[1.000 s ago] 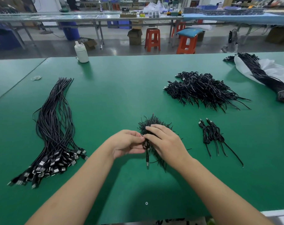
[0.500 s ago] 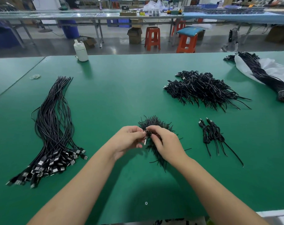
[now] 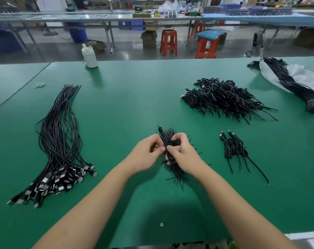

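A coiled black cable is held between both hands over a small pile of short black ties on the green table. My left hand pinches the cable's left side. My right hand curls round its right side, thumb meeting the left fingers. The cable's plug sticks up behind the hands. Two finished coiled cables lie just to the right.
A long bundle of USB cables lies at the left. A heap of coiled cables sits at the back right, and a tied bundle on white plastic at the far right. A white bottle stands at the far edge.
Both hands have lifted the coiled cable slightly and turned it; the plug that hung down toward me a second ago now points up and away.
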Demonstrator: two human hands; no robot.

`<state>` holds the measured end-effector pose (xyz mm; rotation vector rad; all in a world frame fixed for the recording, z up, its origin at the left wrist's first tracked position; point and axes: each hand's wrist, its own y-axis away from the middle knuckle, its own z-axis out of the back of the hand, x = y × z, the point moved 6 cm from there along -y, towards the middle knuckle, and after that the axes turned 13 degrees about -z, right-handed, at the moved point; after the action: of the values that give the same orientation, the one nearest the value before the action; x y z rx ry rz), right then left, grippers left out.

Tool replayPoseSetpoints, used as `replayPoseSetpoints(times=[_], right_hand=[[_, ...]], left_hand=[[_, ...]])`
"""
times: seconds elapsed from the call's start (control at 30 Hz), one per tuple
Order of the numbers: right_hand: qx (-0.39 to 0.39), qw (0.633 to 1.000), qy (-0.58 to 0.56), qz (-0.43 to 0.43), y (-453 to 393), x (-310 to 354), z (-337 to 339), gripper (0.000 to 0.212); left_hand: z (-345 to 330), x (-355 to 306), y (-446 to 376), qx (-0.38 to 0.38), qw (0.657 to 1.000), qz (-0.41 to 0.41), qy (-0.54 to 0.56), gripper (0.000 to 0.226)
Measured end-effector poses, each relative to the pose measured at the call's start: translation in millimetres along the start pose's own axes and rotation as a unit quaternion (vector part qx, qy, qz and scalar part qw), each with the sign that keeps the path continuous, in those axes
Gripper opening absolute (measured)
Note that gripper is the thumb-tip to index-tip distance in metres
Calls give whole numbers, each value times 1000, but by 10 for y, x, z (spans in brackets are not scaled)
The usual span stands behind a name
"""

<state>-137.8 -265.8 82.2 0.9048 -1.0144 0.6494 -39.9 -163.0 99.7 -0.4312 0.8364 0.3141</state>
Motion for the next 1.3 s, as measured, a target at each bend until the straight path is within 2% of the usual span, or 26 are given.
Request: replayPoseSetpoints(times=[0.1, 0.2, 0.4, 0.5, 0.63, 0.73, 0.9, 1.0, 1.13, 1.2, 1.3], right_hand=[[62, 995, -80, -15, 16, 10, -48, 11], [81, 990, -114, -27, 33, 15, -30, 21], [150, 977, -152, -17, 49, 13, -13, 22], [143, 979, -147, 6, 46, 46, -8, 25], [52, 991, -120, 16, 6, 60, 76, 13], [18, 992, -128, 11, -18, 49, 93, 7], [6, 988, -152, -16, -35, 46, 65, 17], [0, 983, -182, -33, -30, 37, 59, 23], [13, 987, -160, -13, -23, 41, 24, 7], [30, 987, -158, -13, -30, 9, 12, 12], [88, 975, -200, -26, -19, -37, 1, 19]], left_hand=[[-9, -13, 24, -16, 999, -25, -33, 23], [6, 21, 26, -45, 998, -6, -48, 22], [54, 91, 15, -55, 984, 91, 145, 16], [39, 66, 35, -64, 973, 105, 198, 16], [22, 13, 42, -48, 972, 92, 212, 17], [32, -15, 31, -42, 982, 70, 168, 14], [80, -134, 15, -69, 997, 2, -25, 16], [84, -266, 32, -75, 989, -69, -104, 16], [-9, -409, 47, -13, 956, -176, -233, 7], [-16, -408, 54, -2, 948, -191, -254, 5], [84, -306, 35, -41, 973, -137, -179, 9]])
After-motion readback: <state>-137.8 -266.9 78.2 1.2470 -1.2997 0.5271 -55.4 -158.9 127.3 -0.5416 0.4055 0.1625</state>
